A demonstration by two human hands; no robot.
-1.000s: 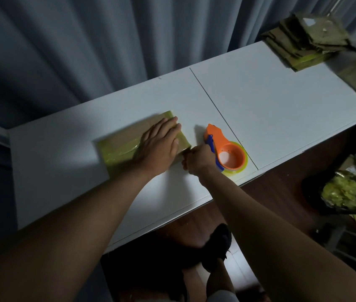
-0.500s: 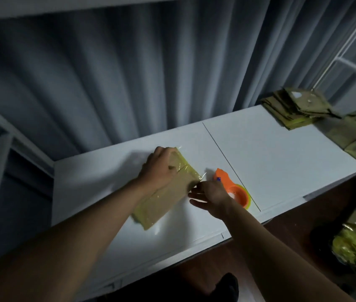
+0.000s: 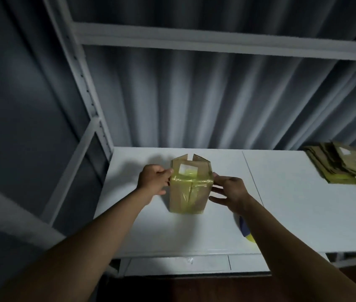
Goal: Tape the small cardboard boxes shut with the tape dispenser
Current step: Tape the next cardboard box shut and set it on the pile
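Small brown cardboard box (image 3: 191, 192), yellow-taped, upright: my left hand (image 3: 153, 182) grips it, right hand (image 3: 230, 194) loose-fingered touching; flattened cardboard stack (image 3: 342, 163) far right.

1 box (image 3: 191, 191), 2 hands (image 3: 154, 179), 1 stack (image 3: 342, 163).

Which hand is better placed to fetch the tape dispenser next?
Right. The right hand is open beside the box, with the dispenser under its forearm; the left hand grips the box.

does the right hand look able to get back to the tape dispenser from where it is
Probably yes: the right hand is open beside the box, and the tape dispenser lies just under that forearm on the table, nothing between.
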